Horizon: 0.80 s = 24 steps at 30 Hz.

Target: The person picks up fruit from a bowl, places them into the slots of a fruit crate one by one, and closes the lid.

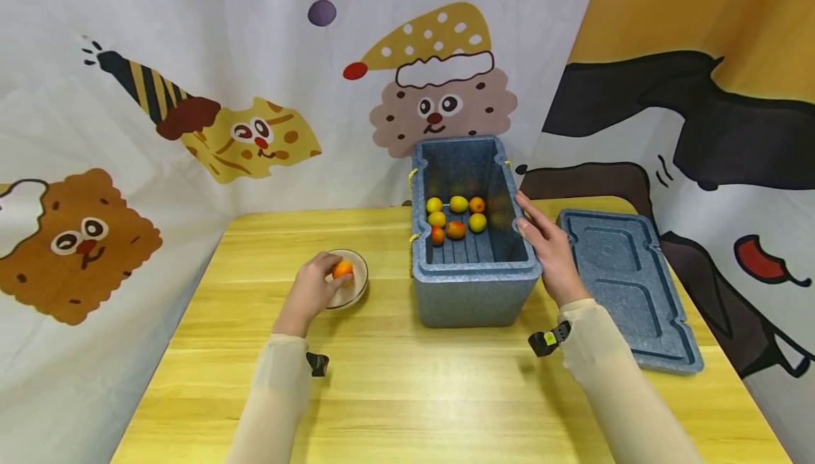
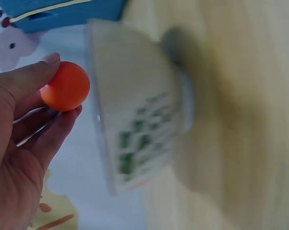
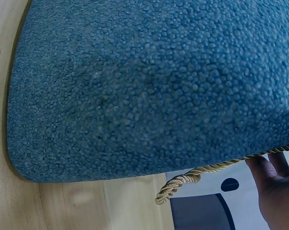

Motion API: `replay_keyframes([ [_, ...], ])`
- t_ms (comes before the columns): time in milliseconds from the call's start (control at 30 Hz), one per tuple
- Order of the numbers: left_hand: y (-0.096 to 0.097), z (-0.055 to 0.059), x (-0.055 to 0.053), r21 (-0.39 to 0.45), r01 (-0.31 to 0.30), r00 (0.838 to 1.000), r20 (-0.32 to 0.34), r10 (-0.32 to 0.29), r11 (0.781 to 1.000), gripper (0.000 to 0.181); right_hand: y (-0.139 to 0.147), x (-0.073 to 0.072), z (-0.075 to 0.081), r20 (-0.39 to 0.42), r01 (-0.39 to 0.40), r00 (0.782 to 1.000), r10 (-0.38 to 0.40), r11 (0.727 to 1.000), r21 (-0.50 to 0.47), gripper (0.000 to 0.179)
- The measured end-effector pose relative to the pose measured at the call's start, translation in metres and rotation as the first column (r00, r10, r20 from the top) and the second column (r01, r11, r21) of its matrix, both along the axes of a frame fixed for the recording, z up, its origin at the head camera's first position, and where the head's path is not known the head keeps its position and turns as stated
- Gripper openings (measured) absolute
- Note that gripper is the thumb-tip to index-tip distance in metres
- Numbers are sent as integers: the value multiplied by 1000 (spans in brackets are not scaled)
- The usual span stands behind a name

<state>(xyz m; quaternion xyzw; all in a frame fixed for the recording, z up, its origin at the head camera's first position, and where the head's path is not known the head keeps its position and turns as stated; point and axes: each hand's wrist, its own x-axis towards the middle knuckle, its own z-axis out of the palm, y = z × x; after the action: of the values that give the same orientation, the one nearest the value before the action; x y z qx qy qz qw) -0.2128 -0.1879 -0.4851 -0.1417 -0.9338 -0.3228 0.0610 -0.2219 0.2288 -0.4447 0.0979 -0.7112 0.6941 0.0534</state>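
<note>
My left hand [image 1: 310,290] pinches a small round orange fruit [image 2: 66,86] between thumb and fingers. In the left wrist view the fruit is level with the rim of a white bowl [image 2: 130,115] with green marks on its outside, just above its mouth. From the head view, the fruit overlaps the bowl's inside. To the right stands a grey-blue foam box [image 1: 474,301], uncovered, with several yellow and orange fruits [image 1: 455,230] on its ribbed floor. My right hand [image 1: 552,255] rests against the box's right rim, fingers extended along it.
The foam box's lid [image 1: 627,283] lies flat on the wooden table [image 1: 407,393], right of the box. Yellow rope handles [image 3: 182,183] hang at the box's sides. A printed curtain [image 1: 255,39] hangs along the table's back edge.
</note>
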Motion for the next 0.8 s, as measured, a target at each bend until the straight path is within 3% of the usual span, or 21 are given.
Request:
replay_keyframes([
  [333, 8, 48, -18, 126, 25, 998, -53, -18, 992, 38, 2, -1, -3, -12, 6, 1000, -6, 1000, 0, 49],
  [500, 16, 70, -27, 113, 72, 996, -69, -64, 991, 38, 0, -2, -2, -13, 3, 1000, -3, 1000, -3, 48],
  [800, 41, 113, -47, 86, 104, 983, -160, -90, 991, 36, 0, -1, 0, -16, 4, 1000, -4, 1000, -12, 48],
])
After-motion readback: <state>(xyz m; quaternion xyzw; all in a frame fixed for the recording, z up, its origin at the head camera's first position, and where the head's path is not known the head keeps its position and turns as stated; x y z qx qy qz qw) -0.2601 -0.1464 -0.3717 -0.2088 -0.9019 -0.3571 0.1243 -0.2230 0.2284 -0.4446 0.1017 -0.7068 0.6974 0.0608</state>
